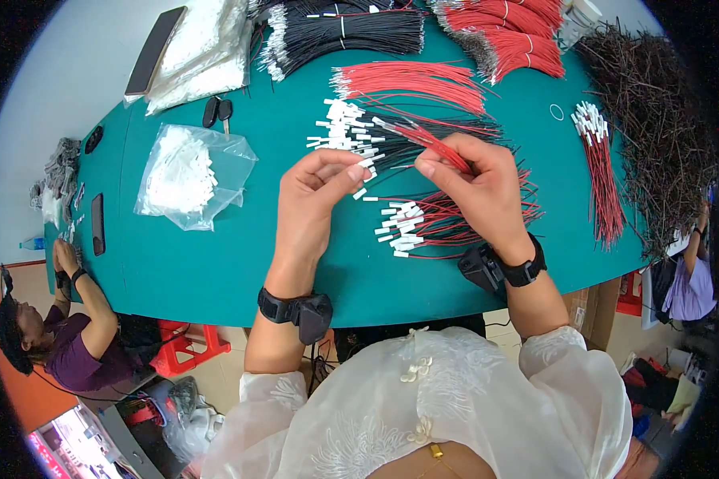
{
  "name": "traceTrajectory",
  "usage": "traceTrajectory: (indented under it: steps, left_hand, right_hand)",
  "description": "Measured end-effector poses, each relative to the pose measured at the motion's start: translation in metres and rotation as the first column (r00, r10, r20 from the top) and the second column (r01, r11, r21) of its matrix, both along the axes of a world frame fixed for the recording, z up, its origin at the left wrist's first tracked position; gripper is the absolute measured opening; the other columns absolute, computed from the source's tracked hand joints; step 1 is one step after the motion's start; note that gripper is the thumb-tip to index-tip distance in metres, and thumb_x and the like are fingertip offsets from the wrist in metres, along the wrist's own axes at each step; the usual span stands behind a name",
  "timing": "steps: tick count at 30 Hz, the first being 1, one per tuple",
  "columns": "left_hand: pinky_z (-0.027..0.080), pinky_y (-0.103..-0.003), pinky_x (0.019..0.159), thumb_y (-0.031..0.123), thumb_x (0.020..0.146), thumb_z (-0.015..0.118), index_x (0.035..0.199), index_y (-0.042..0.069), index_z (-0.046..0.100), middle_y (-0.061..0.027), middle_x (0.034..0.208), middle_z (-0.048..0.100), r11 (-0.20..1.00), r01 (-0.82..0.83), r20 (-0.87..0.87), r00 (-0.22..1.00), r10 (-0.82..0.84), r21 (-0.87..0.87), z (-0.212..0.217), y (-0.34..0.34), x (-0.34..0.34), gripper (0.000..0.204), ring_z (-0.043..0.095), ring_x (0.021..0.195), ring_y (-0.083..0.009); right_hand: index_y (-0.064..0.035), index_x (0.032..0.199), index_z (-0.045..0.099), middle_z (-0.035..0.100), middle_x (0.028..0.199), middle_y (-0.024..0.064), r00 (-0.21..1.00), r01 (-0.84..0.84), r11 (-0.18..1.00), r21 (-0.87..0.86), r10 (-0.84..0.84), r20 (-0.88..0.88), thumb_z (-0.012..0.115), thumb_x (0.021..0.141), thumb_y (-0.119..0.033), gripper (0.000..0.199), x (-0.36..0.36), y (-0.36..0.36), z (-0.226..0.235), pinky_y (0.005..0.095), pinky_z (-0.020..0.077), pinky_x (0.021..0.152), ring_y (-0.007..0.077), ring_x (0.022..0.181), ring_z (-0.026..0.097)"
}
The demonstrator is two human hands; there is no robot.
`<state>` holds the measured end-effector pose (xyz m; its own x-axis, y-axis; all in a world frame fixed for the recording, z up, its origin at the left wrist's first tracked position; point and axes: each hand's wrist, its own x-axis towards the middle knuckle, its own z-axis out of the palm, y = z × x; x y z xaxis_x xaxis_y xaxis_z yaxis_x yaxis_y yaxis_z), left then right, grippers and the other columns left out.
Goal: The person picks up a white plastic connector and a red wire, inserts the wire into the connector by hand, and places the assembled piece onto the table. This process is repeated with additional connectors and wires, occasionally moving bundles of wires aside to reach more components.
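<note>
Two hands: right hand (479, 188) pinches one red wire (423, 137), left hand (315, 199) pinches a white connector (367, 162) at its tip. Two finished wire bundles (423, 223) lie on the green tabletop (216, 263), one beyond the fingers, one beneath the right hand; one clear bag of connectors (188, 172) sits left of the left hand.

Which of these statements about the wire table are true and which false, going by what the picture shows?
1. The right hand pinches a red wire. True.
2. The table has a yellow top. False: it is teal green.
3. A clear plastic bag of small white pieces lies left of the left hand. True.
4. Both wrists are bare. False: each wears a black strap with a small black device, the left wrist device and the right wrist device.
5. The bundles of wire at the far edge are all red. False: black wire bundles lie beside the red wire bundles.
</note>
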<state>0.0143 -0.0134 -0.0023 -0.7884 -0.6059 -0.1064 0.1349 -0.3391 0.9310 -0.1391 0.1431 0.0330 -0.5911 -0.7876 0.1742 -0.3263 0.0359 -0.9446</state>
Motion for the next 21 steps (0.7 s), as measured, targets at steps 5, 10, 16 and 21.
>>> traceTrajectory:
  steps: [5, 10, 16, 21]
  left_hand:
    - [0.053, -0.024, 0.076, 0.000, 0.088, 0.070, 0.100, -0.003, 0.068, -0.0076, 0.090, 0.072, 0.995, 0.027, -0.009, 1.000, -0.028, -0.095, -0.001, 0.008, -0.001, 0.012, 0.069, 0.086, -0.0133]
    - [0.053, -0.024, 0.076, -0.001, 0.088, 0.070, 0.100, -0.003, 0.068, -0.0079, 0.090, 0.072, 0.991, 0.043, 0.013, 0.999, -0.041, -0.125, -0.001, 0.010, -0.001, 0.013, 0.069, 0.085, -0.0131]
    - [0.054, -0.024, 0.076, -0.001, 0.088, 0.070, 0.100, -0.003, 0.068, -0.0084, 0.089, 0.072, 0.992, 0.036, 0.012, 0.999, -0.035, -0.124, 0.000, 0.013, -0.002, 0.012, 0.069, 0.084, -0.0131]
    - [0.051, -0.025, 0.073, 0.002, 0.088, 0.070, 0.099, -0.001, 0.069, -0.0074, 0.089, 0.071, 0.992, 0.027, 0.027, 0.999, -0.024, -0.122, 0.001, 0.020, -0.004, 0.011, 0.067, 0.081, -0.0132]
  right_hand:
    - [0.0017, 0.088, 0.070, 0.063, 0.071, -0.0016, 0.994, 0.033, 0.999, -0.003, -0.033, -0.108, 0.075, 0.084, -0.007, 0.011, 0.005, 0.001, 0.002, 0.0195, 0.0365, 0.055, 0.0016, 0.063, 0.049]
    - [0.0020, 0.088, 0.070, 0.063, 0.069, 0.0004, 0.979, 0.036, 0.999, 0.006, -0.034, -0.203, 0.077, 0.083, -0.007, 0.012, 0.005, 0.001, 0.003, 0.0215, 0.0330, 0.050, 0.0027, 0.058, 0.046]
    - [0.0020, 0.088, 0.070, 0.061, 0.067, 0.0011, 0.974, 0.036, 0.999, -0.028, -0.041, -0.223, 0.077, 0.082, -0.007, 0.013, 0.006, 0.000, 0.000, 0.0230, 0.0314, 0.048, 0.0036, 0.055, 0.043]
    - [0.0018, 0.087, 0.071, 0.061, 0.066, 0.0015, 0.967, 0.009, 1.000, -0.028, -0.016, -0.253, 0.077, 0.081, -0.006, 0.012, 0.009, -0.002, -0.002, 0.0235, 0.0317, 0.047, 0.0039, 0.054, 0.044]
